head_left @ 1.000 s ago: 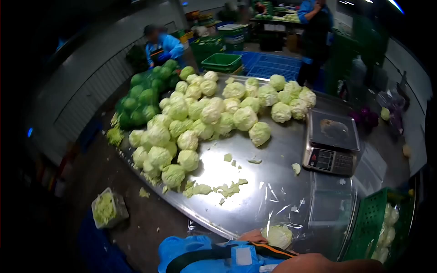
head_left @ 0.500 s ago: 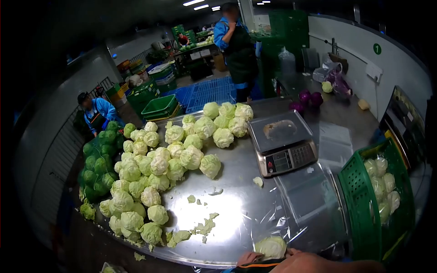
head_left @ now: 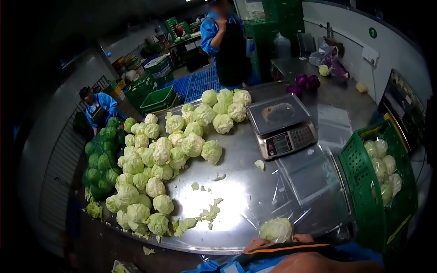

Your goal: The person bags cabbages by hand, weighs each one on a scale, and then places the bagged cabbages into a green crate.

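Note:
A pale green cabbage [head_left: 276, 230] lies at the near edge of the steel table, with shiny clear plastic around it that looks like a bag. On its left side, my left hand [head_left: 256, 245] has its fingers curled at the plastic. My right hand [head_left: 302, 238] is closed at the near right side of the same cabbage, also at the plastic. My sleeves and apron hide part of both hands. Beyond the cabbage, a stack of clear plastic bags [head_left: 305, 182] lies flat on the table.
A large pile of cabbages [head_left: 154, 168] covers the table's left side, beside a green net sack [head_left: 100, 159]. A scale [head_left: 282, 127] stands behind the bags. At right is a green crate [head_left: 359, 159] with wrapped cabbages. One co-worker [head_left: 227, 50] stands across the table, another [head_left: 98, 109] at left.
My view has tilted down slightly, so the table and its contents sit higher in the picture. The cabbage and both hands show more fully; the hands stay beside it.

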Action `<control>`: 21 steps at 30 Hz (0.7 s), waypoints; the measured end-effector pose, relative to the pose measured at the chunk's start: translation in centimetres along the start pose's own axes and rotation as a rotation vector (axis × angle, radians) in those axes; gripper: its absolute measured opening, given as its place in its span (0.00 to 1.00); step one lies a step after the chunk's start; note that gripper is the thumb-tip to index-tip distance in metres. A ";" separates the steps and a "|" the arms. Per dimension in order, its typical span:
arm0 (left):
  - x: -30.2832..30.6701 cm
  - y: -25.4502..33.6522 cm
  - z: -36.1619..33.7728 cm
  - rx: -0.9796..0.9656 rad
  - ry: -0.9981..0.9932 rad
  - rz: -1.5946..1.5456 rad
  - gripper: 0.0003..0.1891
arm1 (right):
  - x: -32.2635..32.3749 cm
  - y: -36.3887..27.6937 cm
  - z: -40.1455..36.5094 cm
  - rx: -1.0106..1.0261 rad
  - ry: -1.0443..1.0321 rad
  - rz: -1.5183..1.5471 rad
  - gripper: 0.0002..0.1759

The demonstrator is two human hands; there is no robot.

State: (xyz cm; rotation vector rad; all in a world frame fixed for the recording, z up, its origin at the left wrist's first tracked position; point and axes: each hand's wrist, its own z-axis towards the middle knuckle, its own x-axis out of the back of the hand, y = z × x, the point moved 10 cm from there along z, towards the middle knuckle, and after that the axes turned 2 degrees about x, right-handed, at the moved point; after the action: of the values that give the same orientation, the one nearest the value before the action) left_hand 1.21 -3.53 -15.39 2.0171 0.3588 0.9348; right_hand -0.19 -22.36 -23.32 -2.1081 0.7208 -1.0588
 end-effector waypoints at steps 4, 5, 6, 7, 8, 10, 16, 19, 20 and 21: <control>-1.4 -3.3 -1.6 -0.038 -0.045 0.011 0.18 | -0.4 -1.6 -1.0 -0.041 0.109 0.374 0.28; -1.4 -3.7 -1.3 -0.043 -0.033 -0.007 0.17 | 0.1 -2.5 -1.0 -0.047 0.157 0.491 0.32; -1.1 -3.5 -1.1 -0.049 -0.021 -0.025 0.17 | 1.6 -4.2 -1.4 -0.090 0.166 0.220 0.42; -0.9 -3.4 -0.8 -0.037 -0.024 -0.088 0.17 | 1.1 -4.1 -0.8 -0.026 0.134 0.272 0.44; -0.9 -3.1 -0.5 -0.023 -0.028 -0.154 0.17 | 0.3 -4.8 -0.3 0.036 0.086 0.503 0.44; -2.6 -4.9 0.3 -0.146 0.161 -0.073 0.17 | -0.7 -4.8 0.5 0.080 0.001 0.750 0.44; 1.2 2.1 -0.3 -0.296 0.417 0.011 0.19 | 0.1 -6.0 0.5 0.137 0.033 0.920 0.49; -0.3 1.0 0.5 -0.277 0.355 0.041 0.21 | 0.8 -6.6 0.8 0.190 0.080 0.856 0.48; -1.0 0.2 1.1 -0.269 0.332 0.060 0.21 | 1.1 -6.3 1.1 0.199 0.094 0.843 0.46; -0.6 0.7 1.1 -0.298 0.335 0.037 0.21 | 0.9 -5.6 1.4 0.192 0.096 0.843 0.43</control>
State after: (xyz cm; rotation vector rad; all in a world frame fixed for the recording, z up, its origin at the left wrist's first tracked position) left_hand 1.50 -4.91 -15.49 1.6027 0.3408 1.2738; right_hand 2.42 -19.07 -19.31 -1.3594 1.3315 -0.7056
